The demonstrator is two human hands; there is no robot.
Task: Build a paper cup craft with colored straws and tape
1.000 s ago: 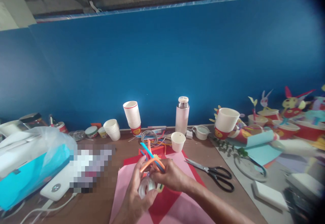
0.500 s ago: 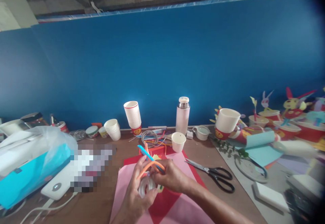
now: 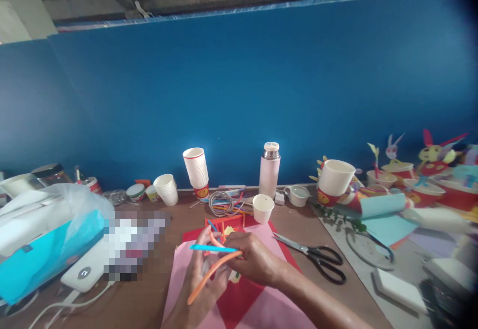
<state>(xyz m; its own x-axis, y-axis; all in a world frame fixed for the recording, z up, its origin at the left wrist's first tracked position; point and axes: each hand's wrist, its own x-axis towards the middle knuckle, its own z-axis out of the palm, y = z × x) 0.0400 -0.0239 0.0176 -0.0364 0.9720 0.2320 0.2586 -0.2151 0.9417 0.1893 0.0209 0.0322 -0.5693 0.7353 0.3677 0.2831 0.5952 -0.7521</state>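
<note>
My right hand [image 3: 256, 259] is closed on the crossing ends of an orange pipe cleaner [image 3: 212, 275] and a blue pipe cleaner [image 3: 209, 249]. The orange one curves down to the left over my left hand [image 3: 201, 279], while the blue one points left almost level. My left hand curls around a clear roll of tape [image 3: 206, 265], which is mostly hidden by fingers and the pipe cleaners. More orange and blue ends rise between the hands. Both hands are above pink paper [image 3: 182, 269] and red paper [image 3: 237, 304].
Black-handled scissors [image 3: 317, 254] lie to the right. Behind the hands stand a small white cup [image 3: 263, 208], a pink thermos [image 3: 269, 174] and stacked paper cups [image 3: 196, 167]. A white power bank [image 3: 84, 272] and plastic bag [image 3: 87, 202] are left; paper-cup crafts [image 3: 421, 187] crowd the right.
The orange and blue pipe cleaners in my right hand have swung left and down, with the orange end now over my left hand. The tape roll is more covered.
</note>
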